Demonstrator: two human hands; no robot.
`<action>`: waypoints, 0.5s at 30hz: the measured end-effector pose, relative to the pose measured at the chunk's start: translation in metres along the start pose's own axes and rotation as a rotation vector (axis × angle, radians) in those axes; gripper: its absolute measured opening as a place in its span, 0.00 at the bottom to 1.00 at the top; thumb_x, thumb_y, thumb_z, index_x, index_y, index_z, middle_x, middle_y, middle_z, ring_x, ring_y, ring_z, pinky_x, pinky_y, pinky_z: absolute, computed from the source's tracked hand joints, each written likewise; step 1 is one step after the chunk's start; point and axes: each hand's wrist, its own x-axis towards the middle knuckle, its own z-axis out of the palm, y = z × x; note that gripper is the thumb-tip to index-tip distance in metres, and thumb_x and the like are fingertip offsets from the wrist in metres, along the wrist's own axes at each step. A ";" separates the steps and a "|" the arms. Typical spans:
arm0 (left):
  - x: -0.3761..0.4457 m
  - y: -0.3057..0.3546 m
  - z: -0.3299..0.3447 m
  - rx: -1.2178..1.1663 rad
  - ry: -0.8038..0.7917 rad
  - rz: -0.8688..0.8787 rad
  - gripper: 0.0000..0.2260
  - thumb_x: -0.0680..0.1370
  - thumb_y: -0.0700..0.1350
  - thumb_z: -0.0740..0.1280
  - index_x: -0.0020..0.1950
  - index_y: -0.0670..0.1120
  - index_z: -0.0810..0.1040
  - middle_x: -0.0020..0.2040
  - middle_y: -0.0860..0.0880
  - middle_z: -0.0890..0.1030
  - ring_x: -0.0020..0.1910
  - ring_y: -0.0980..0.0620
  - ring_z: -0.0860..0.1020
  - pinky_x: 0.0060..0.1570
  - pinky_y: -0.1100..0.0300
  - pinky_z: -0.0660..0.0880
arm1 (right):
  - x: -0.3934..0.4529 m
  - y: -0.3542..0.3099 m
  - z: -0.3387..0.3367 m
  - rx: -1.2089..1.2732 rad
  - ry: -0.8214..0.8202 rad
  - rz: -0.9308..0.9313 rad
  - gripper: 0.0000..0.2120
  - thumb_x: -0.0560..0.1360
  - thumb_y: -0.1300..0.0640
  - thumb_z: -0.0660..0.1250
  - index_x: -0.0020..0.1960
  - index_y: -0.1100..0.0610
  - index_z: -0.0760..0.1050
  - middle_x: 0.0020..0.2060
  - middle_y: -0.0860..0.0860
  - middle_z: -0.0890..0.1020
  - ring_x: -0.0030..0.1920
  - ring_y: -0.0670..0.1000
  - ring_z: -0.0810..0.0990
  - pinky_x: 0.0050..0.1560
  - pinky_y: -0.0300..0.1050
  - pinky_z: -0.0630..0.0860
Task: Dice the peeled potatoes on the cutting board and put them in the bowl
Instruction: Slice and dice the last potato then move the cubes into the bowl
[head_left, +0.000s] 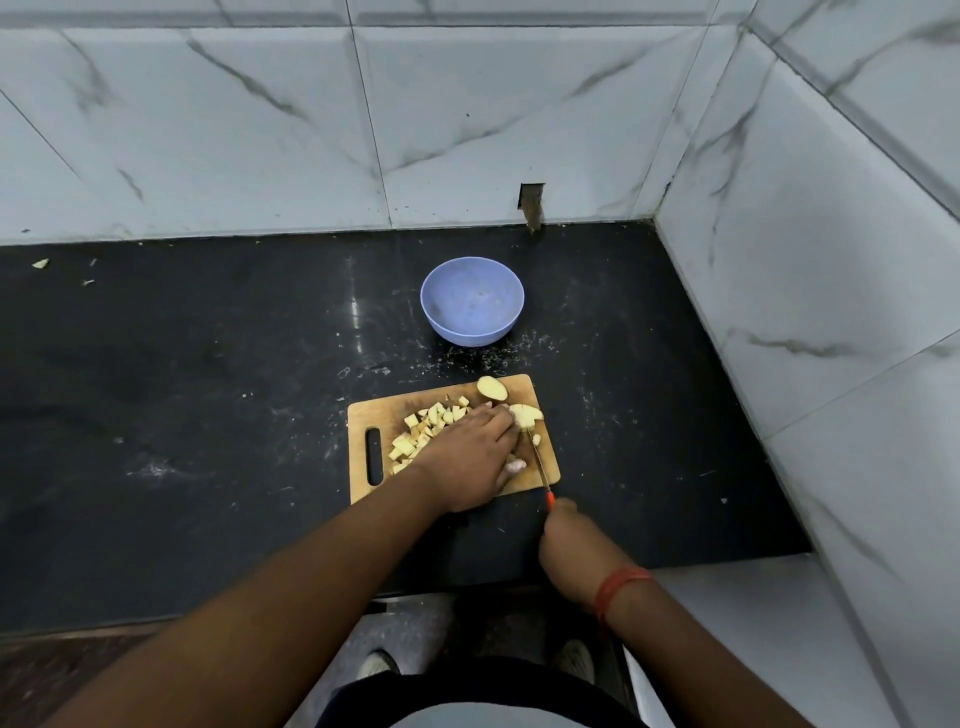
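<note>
Board (379, 415): wooden, lies flat on the dark counter (182, 389), handle slot at its left end.
Dice (423, 428): pale cubes heaped on the middle-left of the board, partly under the left hand.
Potato (527, 415): partly cut piece at the board's right side, touching the left fingertips; cut lines show on its top.
Half (492, 388): uncut potato half at the board's far edge, cut face up, just beyond the potato.
Bit (536, 440): one small piece beside the blade, right of the hand.
Left hand (470, 457): palm down over the board, fingers stretched forward and close together, tips pressing the potato.
Right hand (563, 543): fingers wrapped round the knife handle, off the near right corner of the board.
Knife (540, 462): orange handle, thin blade pointing away from the person, lying along the right side of the left hand, tip at the potato.
Bowl (471, 300): blue, upright on the counter beyond the board, well apart from it, no potato inside.
Wristband (618, 590): red, on the right wrist.
Wall (467, 130): white marbled tiles behind and to the right of the counter.
</note>
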 end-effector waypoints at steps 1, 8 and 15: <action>-0.001 0.000 -0.001 -0.018 -0.003 -0.007 0.27 0.85 0.57 0.53 0.77 0.41 0.65 0.76 0.43 0.65 0.78 0.46 0.59 0.78 0.56 0.46 | 0.000 0.004 -0.003 0.075 0.112 0.028 0.08 0.81 0.61 0.53 0.56 0.62 0.68 0.51 0.57 0.79 0.47 0.54 0.79 0.42 0.44 0.71; -0.011 -0.007 0.003 -0.044 -0.008 -0.037 0.27 0.85 0.57 0.53 0.79 0.43 0.62 0.78 0.45 0.64 0.79 0.47 0.58 0.80 0.54 0.46 | 0.027 -0.007 -0.008 0.067 0.255 0.016 0.13 0.81 0.60 0.55 0.64 0.64 0.65 0.53 0.59 0.79 0.51 0.57 0.81 0.32 0.40 0.66; -0.008 -0.011 0.003 0.021 -0.022 -0.017 0.27 0.85 0.57 0.50 0.79 0.44 0.63 0.78 0.46 0.65 0.80 0.47 0.58 0.80 0.51 0.45 | 0.029 -0.016 -0.015 0.162 0.132 0.045 0.15 0.80 0.62 0.55 0.66 0.65 0.67 0.59 0.61 0.76 0.58 0.59 0.77 0.50 0.46 0.74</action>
